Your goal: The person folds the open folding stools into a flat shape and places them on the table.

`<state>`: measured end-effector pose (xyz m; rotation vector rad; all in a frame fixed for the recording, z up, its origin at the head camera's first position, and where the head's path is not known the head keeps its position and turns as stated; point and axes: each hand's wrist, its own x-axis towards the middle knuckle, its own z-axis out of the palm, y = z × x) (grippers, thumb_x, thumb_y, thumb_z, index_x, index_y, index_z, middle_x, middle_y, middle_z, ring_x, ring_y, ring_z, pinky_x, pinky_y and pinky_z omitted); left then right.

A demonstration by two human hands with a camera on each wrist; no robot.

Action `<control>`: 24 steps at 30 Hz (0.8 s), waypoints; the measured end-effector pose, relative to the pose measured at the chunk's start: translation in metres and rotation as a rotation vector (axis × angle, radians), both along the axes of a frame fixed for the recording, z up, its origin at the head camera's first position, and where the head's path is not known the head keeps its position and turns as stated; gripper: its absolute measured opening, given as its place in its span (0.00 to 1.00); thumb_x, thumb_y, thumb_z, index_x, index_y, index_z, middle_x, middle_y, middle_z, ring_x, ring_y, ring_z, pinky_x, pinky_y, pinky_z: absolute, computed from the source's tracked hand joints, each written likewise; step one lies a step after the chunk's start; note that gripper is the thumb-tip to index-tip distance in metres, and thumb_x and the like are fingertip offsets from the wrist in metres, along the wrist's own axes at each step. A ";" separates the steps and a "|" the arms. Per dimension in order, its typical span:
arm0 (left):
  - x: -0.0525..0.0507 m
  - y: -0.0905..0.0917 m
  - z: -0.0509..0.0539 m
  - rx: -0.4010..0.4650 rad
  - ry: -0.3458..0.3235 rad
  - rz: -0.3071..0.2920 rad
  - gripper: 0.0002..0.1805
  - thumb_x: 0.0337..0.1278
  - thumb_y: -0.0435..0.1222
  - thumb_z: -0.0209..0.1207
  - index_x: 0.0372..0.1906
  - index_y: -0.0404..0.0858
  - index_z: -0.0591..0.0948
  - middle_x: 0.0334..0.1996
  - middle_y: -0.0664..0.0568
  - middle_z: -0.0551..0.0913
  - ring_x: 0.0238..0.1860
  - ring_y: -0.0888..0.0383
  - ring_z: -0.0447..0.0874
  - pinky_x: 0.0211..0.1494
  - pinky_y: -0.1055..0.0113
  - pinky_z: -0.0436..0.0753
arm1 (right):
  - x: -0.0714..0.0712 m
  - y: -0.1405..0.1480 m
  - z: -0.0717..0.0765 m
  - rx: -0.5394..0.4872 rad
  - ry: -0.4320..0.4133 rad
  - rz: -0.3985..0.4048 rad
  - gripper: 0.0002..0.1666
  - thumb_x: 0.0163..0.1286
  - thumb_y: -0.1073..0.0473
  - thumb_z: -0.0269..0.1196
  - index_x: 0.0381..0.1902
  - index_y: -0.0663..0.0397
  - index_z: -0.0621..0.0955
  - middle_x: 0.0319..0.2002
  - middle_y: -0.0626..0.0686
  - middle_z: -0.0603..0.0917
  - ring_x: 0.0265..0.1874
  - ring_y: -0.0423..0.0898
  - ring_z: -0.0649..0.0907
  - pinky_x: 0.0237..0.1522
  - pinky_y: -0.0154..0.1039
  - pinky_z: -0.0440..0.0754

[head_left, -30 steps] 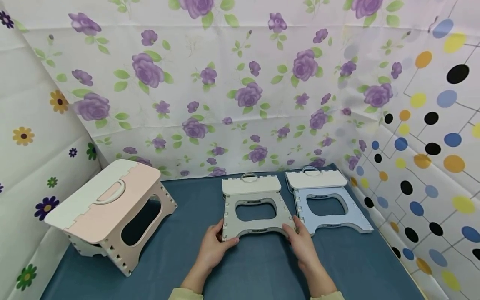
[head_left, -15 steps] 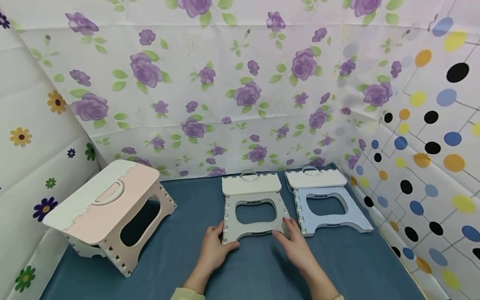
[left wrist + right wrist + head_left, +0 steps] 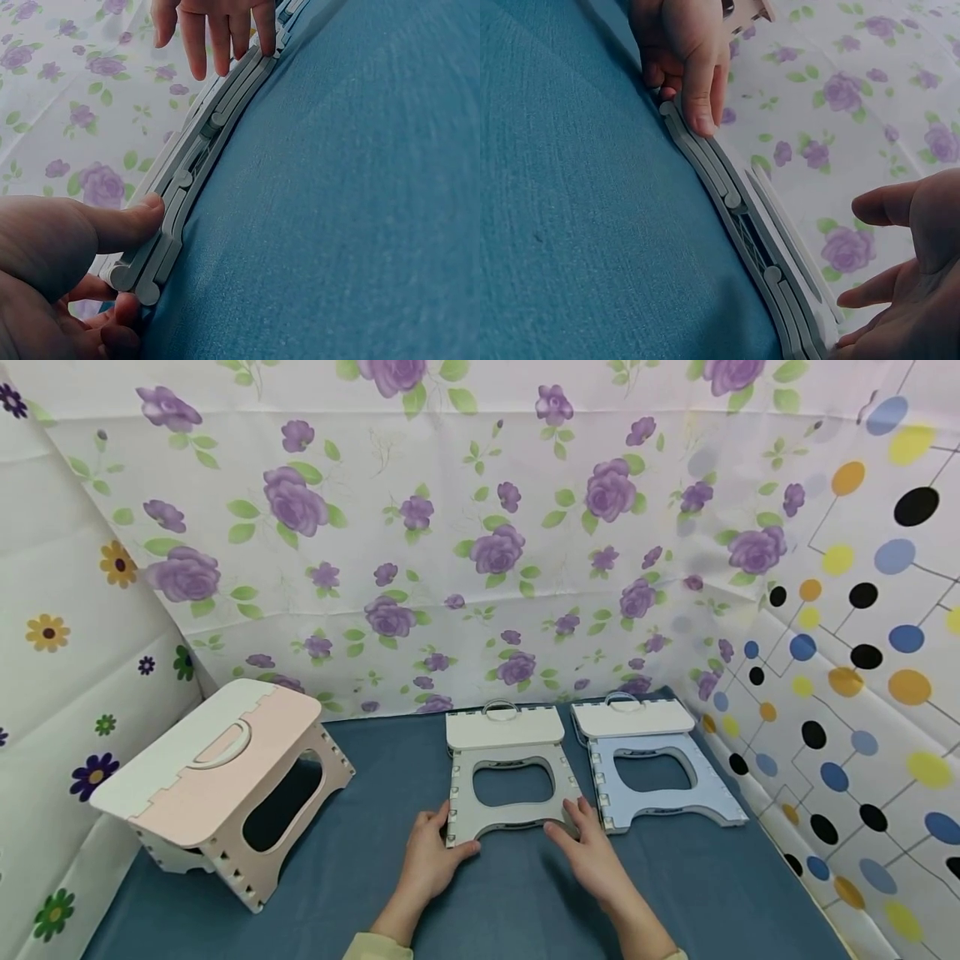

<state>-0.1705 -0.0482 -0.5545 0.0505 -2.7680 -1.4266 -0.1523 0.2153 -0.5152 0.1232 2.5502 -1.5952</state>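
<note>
The grey folding stool (image 3: pixel 510 816) lay folded flat at the centre of the blue surface (image 3: pixel 375 802), its off-white seat panel (image 3: pixel 506 735) toward the rear and its curved leg edge facing the person. The left hand (image 3: pixel 430 858) gripped the near left corner of this stool, thumb over the upper face and fingers curled around the corner. The right hand (image 3: pixel 590 852) was positioned at the near right corner with its fingers extended and spread, gripping nothing; fingertip contact with the edge could not be confirmed. A light-blue folding stool (image 3: pixel 660 801), also folded flat, lay just beside the grey unit on the right. A pink-and-white folding stool (image 3: pixel 232 785) stood unfolded on the left, well apart, with a white handle (image 3: pixel 238 749) on its seat. A floral sheet (image 3: pixel 435 568) formed the rear backdrop; a dotted sheet (image 3: pixel 825 643) covered the right side.
</note>
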 end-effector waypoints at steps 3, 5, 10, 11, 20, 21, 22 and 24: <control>0.000 0.001 -0.001 -0.022 -0.003 0.003 0.50 0.53 0.41 0.82 0.77 0.28 0.71 0.55 0.36 0.76 0.53 0.41 0.80 0.58 0.42 0.79 | -0.001 0.001 -0.002 0.003 -0.002 0.001 0.44 0.82 0.47 0.63 0.82 0.69 0.62 0.86 0.68 0.44 0.83 0.70 0.37 0.76 0.76 0.40; 0.000 0.002 -0.001 -0.038 -0.001 0.007 0.50 0.53 0.42 0.82 0.77 0.28 0.71 0.54 0.37 0.77 0.52 0.42 0.81 0.57 0.43 0.80 | -0.002 0.001 -0.003 0.005 -0.003 0.003 0.44 0.82 0.48 0.63 0.82 0.69 0.62 0.86 0.68 0.44 0.83 0.70 0.36 0.76 0.76 0.39; 0.001 0.005 -0.004 -0.054 -0.002 0.012 0.51 0.53 0.45 0.82 0.78 0.30 0.72 0.53 0.39 0.77 0.50 0.44 0.81 0.54 0.45 0.81 | -0.003 0.003 -0.005 0.010 -0.002 0.001 0.44 0.83 0.49 0.63 0.82 0.71 0.62 0.86 0.68 0.44 0.83 0.69 0.34 0.76 0.76 0.38; 0.002 0.005 -0.004 -0.056 -0.001 0.011 0.51 0.53 0.45 0.82 0.78 0.30 0.72 0.53 0.40 0.77 0.50 0.44 0.81 0.54 0.45 0.81 | -0.003 0.003 -0.005 0.011 -0.003 0.000 0.44 0.83 0.49 0.63 0.82 0.71 0.62 0.86 0.68 0.44 0.83 0.69 0.34 0.76 0.75 0.37; 0.002 0.004 -0.004 -0.076 -0.001 0.008 0.51 0.54 0.47 0.82 0.79 0.32 0.71 0.55 0.40 0.77 0.51 0.43 0.82 0.52 0.45 0.81 | -0.004 0.002 -0.006 0.018 -0.007 0.008 0.45 0.82 0.48 0.63 0.82 0.70 0.61 0.86 0.67 0.41 0.83 0.67 0.32 0.76 0.75 0.36; 0.002 0.004 -0.004 -0.080 0.001 0.008 0.51 0.54 0.48 0.82 0.79 0.32 0.71 0.55 0.40 0.77 0.51 0.43 0.82 0.52 0.45 0.81 | -0.004 0.002 -0.006 0.018 -0.008 0.011 0.45 0.82 0.49 0.63 0.82 0.70 0.61 0.86 0.67 0.40 0.83 0.66 0.32 0.77 0.75 0.35; 0.002 0.004 -0.003 -0.082 0.002 0.006 0.51 0.54 0.48 0.82 0.79 0.32 0.71 0.55 0.41 0.77 0.51 0.43 0.82 0.52 0.45 0.81 | -0.004 0.002 -0.007 0.018 -0.010 0.014 0.45 0.82 0.49 0.63 0.82 0.70 0.60 0.86 0.67 0.40 0.83 0.66 0.31 0.77 0.74 0.35; 0.003 0.004 -0.003 -0.091 0.005 0.003 0.51 0.53 0.48 0.82 0.79 0.33 0.72 0.55 0.41 0.77 0.50 0.44 0.82 0.51 0.45 0.81 | -0.003 0.001 -0.007 0.017 -0.014 0.019 0.45 0.82 0.49 0.63 0.82 0.71 0.60 0.86 0.67 0.39 0.83 0.65 0.30 0.76 0.74 0.34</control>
